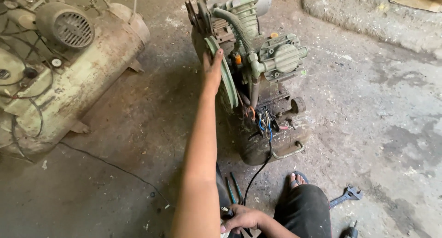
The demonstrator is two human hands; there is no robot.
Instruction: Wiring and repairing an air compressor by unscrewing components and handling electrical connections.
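Observation:
A green air compressor (258, 68) stands on the concrete floor in front of me. My left hand (212, 68) reaches out with its palm flat on the rim of the green flywheel (226, 77) on the machine's left side. My right hand (242, 219) is low near my knee, fingers curled around a small dark tool or plug whose shape I cannot make out. A black cable (258, 173) runs from the compressor's wiring box, with blue and red wires, down toward that hand.
A second, older compressor (64, 68) with a cream tank and a grey motor lies at the left. An adjustable wrench (346, 195) rests on the floor at lower right, screwdrivers (234, 188) near my leg. My sandalled foot (297, 179) sits by the tank.

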